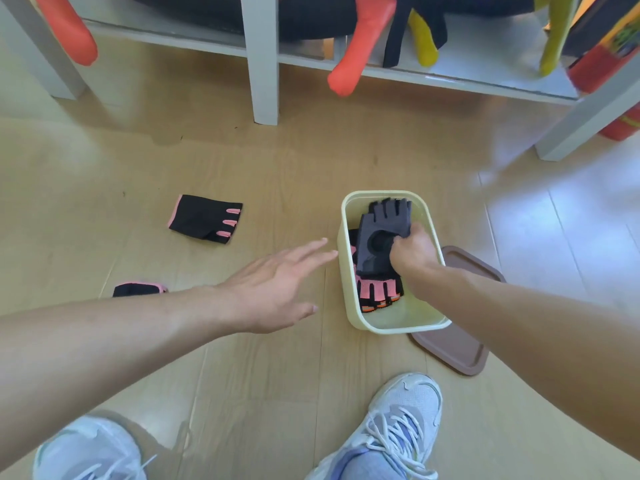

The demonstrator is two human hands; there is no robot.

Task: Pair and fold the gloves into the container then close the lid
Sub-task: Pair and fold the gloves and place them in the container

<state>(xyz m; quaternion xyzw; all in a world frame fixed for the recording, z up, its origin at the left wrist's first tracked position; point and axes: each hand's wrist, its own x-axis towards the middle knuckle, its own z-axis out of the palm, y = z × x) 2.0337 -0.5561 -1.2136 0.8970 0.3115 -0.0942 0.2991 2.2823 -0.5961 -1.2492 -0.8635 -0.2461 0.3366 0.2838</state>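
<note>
A pale yellow container (346, 271) stands on the wooden floor. Inside it my right hand (412, 252) is shut on a grey fingerless glove pair (382, 230), pressing it onto a pink and black glove pair (379, 292) lying in the box. My left hand (273, 285) hovers open just left of the container, fingers spread, holding nothing. A black glove with pink trim (204, 218) lies flat on the floor to the left. A second black and pink glove (138, 289) lies nearer, partly hidden behind my left forearm. The brown lid (457, 348) rests on the floor under the container's right side.
A grey shelf unit (265, 64) with legs stands at the back, holding orange and yellow padded shapes (360, 46). My two pale sneakers (398, 431) are at the bottom edge. Bare floor lies between the loose gloves and the container.
</note>
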